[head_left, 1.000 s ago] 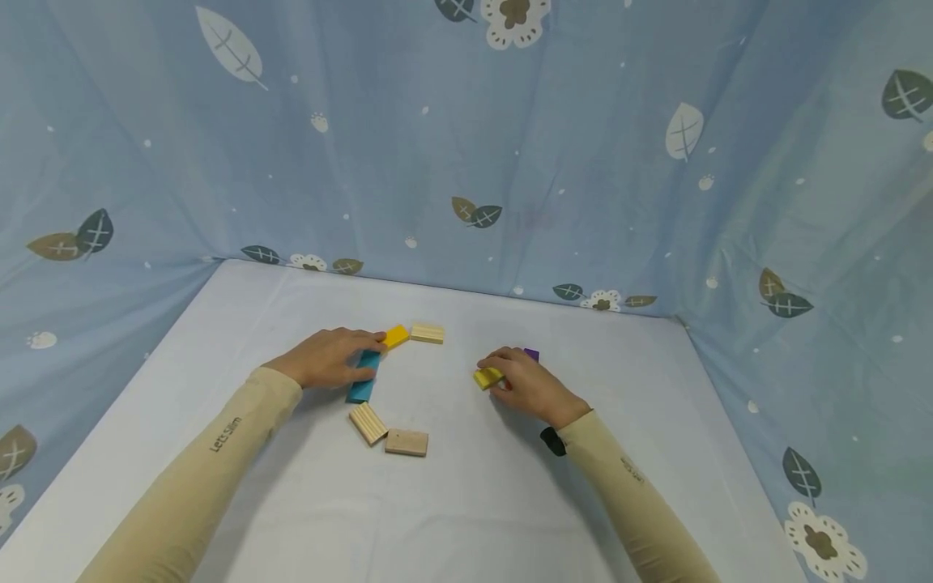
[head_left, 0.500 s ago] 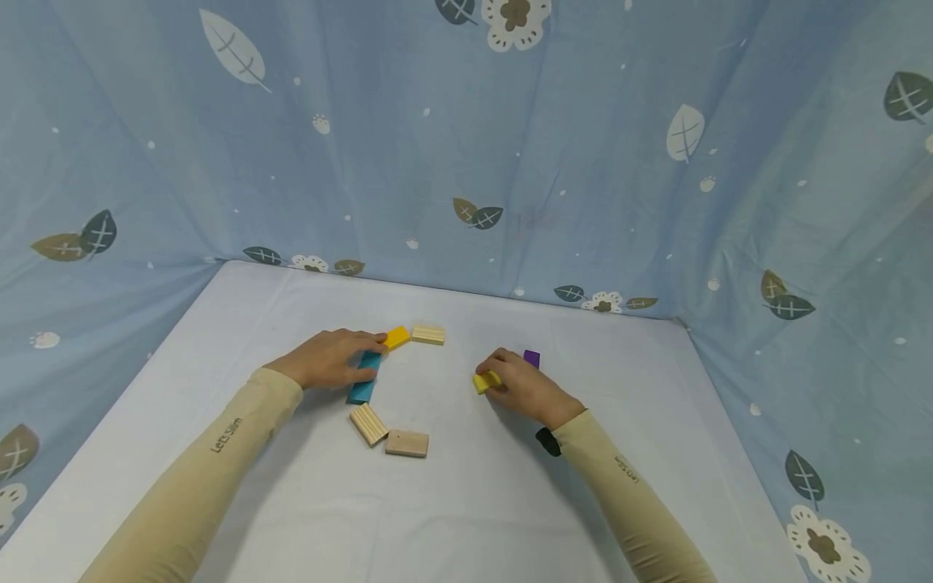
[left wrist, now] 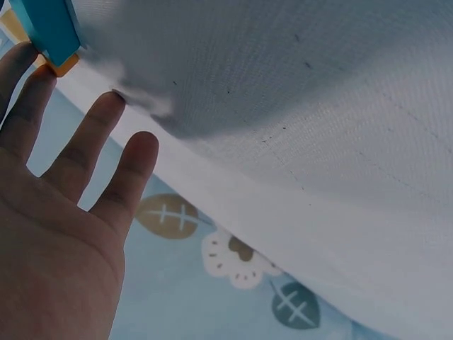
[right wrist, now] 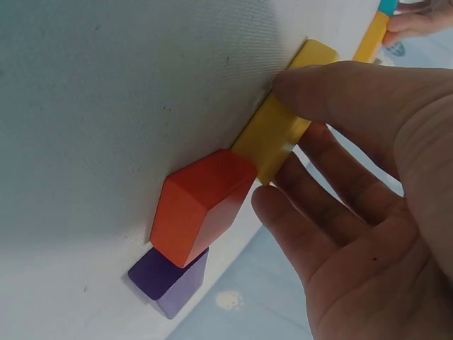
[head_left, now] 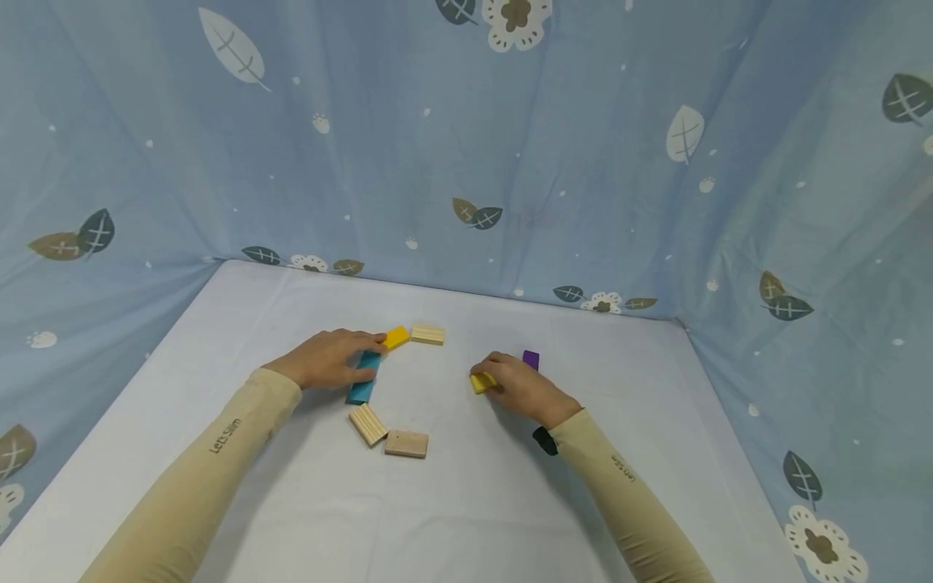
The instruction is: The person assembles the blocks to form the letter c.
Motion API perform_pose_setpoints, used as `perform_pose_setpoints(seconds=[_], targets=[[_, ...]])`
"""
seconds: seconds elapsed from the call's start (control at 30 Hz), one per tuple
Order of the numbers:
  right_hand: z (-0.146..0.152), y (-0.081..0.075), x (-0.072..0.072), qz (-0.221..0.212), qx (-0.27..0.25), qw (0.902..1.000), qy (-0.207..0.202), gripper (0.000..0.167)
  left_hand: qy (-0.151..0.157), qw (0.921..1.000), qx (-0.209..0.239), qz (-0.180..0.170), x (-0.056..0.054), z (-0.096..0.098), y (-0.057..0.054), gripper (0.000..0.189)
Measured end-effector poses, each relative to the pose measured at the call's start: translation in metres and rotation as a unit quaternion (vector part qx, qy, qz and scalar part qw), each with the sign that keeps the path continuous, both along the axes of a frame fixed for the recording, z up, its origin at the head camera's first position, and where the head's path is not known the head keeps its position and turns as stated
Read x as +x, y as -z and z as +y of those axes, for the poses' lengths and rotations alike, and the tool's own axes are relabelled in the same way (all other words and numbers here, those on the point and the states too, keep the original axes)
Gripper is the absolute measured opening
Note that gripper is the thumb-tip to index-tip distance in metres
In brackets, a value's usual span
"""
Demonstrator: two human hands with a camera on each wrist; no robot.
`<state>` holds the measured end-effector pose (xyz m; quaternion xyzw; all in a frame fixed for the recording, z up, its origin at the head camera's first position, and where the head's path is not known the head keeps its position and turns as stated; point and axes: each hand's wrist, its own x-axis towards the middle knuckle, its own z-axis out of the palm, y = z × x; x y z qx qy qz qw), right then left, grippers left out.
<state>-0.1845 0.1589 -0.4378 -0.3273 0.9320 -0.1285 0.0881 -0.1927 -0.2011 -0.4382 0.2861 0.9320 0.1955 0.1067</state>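
Note:
My left hand (head_left: 331,359) rests at the blue block (head_left: 363,380), its thumb on the block and its fingertips by the orange-yellow block (head_left: 397,337). In the left wrist view, its fingers are spread and nearly straight, and two fingertips touch the blocks. To the right, my right hand (head_left: 519,385) pinches a yellow block (head_left: 481,382) between thumb and fingers, low at the tabletop. In the right wrist view, a red block (right wrist: 202,205) stands at the yellow block's near end, with a purple block (right wrist: 168,280) beyond it. The hand hides the red block in the head view.
A ridged wooden block (head_left: 428,334) lies beside the orange-yellow one. Another ridged wooden block (head_left: 368,424) and a plain wooden block (head_left: 406,444) lie nearer the front. Patterned blue cloth (head_left: 466,162) rises behind the white tabletop (head_left: 466,518).
My right hand has shifted slightly left with the yellow block, which has turned a little, and more of the purple block shows. The left hand has stayed in place.

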Motion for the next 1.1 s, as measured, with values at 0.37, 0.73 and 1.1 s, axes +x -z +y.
perform_pose_setpoints(seconds=[0.37, 0.73, 1.1], targets=[[-0.003, -0.003, -0.003, 0.01, -0.003, 0.9999, 0.003, 0.04, -0.002, 1.0, 0.0, 0.001, 0.0, -0.001, 0.003, 0.05], [-0.016, -0.015, -0.02, 0.018, -0.023, 0.9993, 0.024, 0.039, -0.004, 1.0, 0.002, 0.001, 0.0, -0.003, 0.002, 0.049], [-0.034, -0.009, -0.035, 0.048, -0.087, 0.9924, 0.072, 0.043, -0.002, 1.0, 0.006, 0.003, 0.002, -0.001, -0.001, 0.049]])
